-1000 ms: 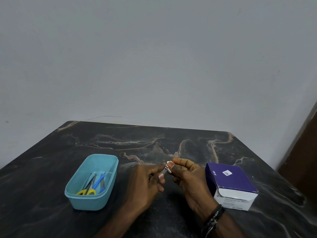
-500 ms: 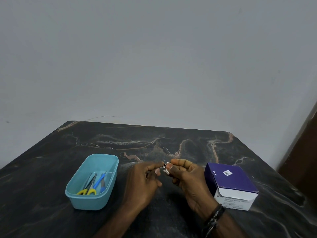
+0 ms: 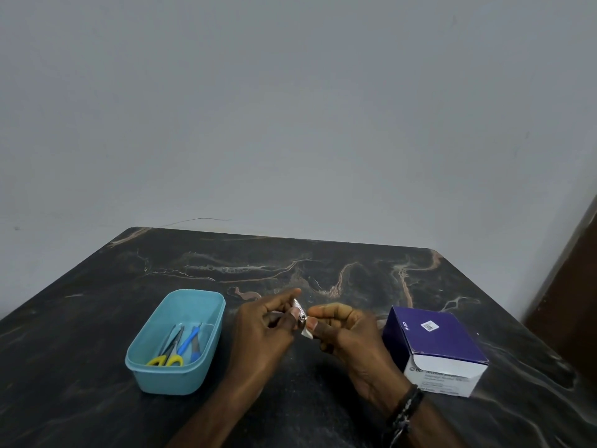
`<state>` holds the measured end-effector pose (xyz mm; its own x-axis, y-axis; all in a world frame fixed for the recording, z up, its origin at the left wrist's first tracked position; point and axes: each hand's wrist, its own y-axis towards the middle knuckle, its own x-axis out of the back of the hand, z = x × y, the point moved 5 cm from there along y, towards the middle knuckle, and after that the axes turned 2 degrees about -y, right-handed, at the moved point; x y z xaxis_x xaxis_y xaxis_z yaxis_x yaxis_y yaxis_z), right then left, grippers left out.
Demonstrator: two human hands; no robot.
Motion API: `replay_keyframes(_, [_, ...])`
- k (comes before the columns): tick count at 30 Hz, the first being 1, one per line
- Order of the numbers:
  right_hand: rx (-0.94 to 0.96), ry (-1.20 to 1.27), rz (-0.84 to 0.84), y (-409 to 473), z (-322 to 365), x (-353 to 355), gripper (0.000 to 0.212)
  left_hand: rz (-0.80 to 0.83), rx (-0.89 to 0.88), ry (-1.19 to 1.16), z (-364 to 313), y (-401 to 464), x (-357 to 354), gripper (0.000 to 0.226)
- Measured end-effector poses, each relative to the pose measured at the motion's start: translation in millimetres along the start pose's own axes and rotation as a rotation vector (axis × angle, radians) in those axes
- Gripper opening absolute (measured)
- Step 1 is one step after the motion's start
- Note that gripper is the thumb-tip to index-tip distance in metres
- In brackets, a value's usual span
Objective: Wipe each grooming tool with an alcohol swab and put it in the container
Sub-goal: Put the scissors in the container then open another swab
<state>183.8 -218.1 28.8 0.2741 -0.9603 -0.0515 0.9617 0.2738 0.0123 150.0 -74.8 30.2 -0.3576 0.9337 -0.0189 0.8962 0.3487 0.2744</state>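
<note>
Over the middle of the dark marble table (image 3: 97, 318), my left hand (image 3: 263, 331) pinches a small silver nail clipper (image 3: 300, 313) between thumb and fingers. My right hand (image 3: 345, 331) pinches a white alcohol swab (image 3: 307, 331) against the clipper's lower end. To the left stands the light blue container (image 3: 206, 354). Inside it lie yellow-handled scissors (image 3: 166, 360), a blue-handled tool (image 3: 190, 339) and thin metal tweezers (image 3: 174, 336).
A purple and white box of alcohol swabs (image 3: 436, 347) sits just right of my right hand. The table's far edge meets a plain grey wall. A brown wooden surface (image 3: 575, 286) stands at the right edge of the view.
The clipper has turned in my left hand. The swab has slid from its upper tip down to its lower end. Both hands stay at the same spot.
</note>
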Motion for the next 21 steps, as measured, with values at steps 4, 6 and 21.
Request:
replay_keyframes(4, [0.002, -0.027, -0.001, 0.5, -0.7, -0.9, 0.013, 0.006, 0.080, -0.089, 0.4, -1.2, -1.6, 0.033])
replay_keyframes(6, [-0.004, -0.033, -0.003, 0.6, -1.2, -0.5, 0.014, 0.004, 0.094, -0.120, -0.9, -1.7, -0.8, 0.037])
replay_keyframes(21, [0.047, 0.015, -0.142, 0.1, 3.7, 4.1, 0.015, -0.113, 0.210, -0.220, 1.0, 0.4, 3.8, 0.014])
